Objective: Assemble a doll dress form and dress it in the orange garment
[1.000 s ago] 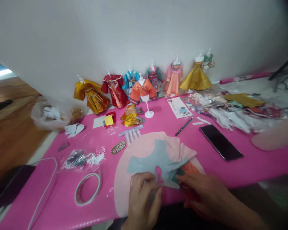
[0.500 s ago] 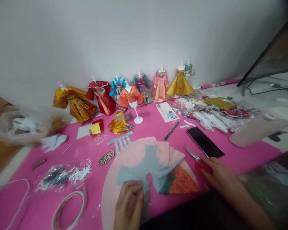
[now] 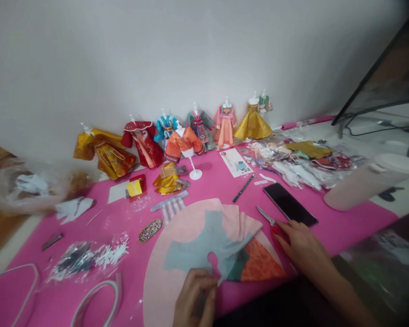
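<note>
The left hand (image 3: 197, 295) pinches the near edge of a cross-shaped grey-blue cloth piece (image 3: 191, 252), which lies over a rounded pale-pink fabric (image 3: 160, 281) on the pink tabletop (image 3: 347, 227), while the right hand (image 3: 301, 245) grips red-handled metal scissors (image 3: 271, 220) beside a black phone (image 3: 289, 204).

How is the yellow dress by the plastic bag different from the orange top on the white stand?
The yellow dress leans back against the wall, but the orange top stands out in front of it. The yellow dress has a long, wide skirt, while the orange top is short, so its white stand shows underneath. The yellow dress is shiny gold, and the orange top is bright orange. Both have wide sleeves.
</note>
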Motion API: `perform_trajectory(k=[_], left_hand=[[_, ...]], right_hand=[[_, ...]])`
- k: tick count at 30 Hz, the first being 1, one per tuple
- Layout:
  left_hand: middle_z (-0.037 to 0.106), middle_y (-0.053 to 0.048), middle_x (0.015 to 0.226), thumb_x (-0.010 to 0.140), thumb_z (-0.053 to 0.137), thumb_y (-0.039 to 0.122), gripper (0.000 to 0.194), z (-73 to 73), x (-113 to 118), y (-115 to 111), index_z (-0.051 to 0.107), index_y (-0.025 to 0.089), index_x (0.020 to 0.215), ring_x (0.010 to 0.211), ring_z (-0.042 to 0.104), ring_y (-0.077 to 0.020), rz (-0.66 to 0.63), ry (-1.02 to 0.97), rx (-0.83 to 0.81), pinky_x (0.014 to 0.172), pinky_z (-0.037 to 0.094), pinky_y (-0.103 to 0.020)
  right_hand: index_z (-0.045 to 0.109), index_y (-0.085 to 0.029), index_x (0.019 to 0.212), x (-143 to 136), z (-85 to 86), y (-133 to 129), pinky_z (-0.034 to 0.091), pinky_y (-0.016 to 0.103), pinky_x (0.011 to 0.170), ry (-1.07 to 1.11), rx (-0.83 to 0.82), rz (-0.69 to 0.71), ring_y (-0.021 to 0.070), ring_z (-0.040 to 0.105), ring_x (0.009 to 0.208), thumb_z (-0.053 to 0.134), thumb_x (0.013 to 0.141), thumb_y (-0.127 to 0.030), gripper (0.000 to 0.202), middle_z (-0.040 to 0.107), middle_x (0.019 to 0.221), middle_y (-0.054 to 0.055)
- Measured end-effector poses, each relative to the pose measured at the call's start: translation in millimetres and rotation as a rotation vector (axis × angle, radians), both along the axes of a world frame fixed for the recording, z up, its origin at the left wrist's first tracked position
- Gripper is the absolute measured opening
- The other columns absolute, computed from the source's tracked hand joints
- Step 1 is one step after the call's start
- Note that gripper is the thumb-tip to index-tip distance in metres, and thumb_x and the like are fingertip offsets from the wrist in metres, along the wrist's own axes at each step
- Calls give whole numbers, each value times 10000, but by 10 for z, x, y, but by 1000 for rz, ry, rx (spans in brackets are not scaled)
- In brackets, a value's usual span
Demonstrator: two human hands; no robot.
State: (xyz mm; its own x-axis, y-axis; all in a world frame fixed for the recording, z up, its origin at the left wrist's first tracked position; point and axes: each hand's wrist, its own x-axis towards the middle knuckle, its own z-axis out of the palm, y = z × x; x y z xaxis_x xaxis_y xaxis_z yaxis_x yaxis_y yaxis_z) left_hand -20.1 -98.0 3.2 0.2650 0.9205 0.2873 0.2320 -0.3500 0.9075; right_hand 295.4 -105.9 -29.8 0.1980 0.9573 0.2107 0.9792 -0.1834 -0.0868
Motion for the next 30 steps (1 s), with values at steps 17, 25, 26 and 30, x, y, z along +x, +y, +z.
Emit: perform_trajectory(k=[17, 25, 26, 30], left_hand=[[573, -20, 808, 960, 548, 318, 197, 5, 20, -46, 652, 226, 821, 742, 583, -166, -76, -52, -53, 687, 445, -261], [557, -20, 777, 902, 625, 410, 267, 138, -8, -35, 637, 198, 741, 743, 554, -176, -76, -119, -348, 693, 426, -270], [553, -19, 770, 891, 636, 423, 280, 158, -1, -28, 632, 193, 731, 741, 545, -175, -78, -137, -399, 691, 420, -271], [534, -10, 740, 855, 670, 444, 304, 227, 39, -6, 621, 181, 710, 727, 511, -170, -86, -227, -501, 688, 398, -275]], right_hand=[[729, -197, 1073, -45, 161, -35, 571, 369, 747, 152, -45, -25, 278, 730, 910, 420, 966, -318, 348, 755, 1092, 110], [695, -240, 843, -184, 390, -65, 507, 342, 654, 373, 73, 7, 250, 683, 781, 495, 922, -395, 265, 712, 900, 67], [674, -242, 809, -289, 462, -57, 502, 319, 660, 506, 87, 80, 227, 668, 768, 530, 907, -394, 231, 694, 847, 49], [579, -223, 704, -826, 705, -22, 457, 267, 626, 1021, -53, 343, 164, 581, 681, 540, 909, -312, 227, 600, 717, -4]])
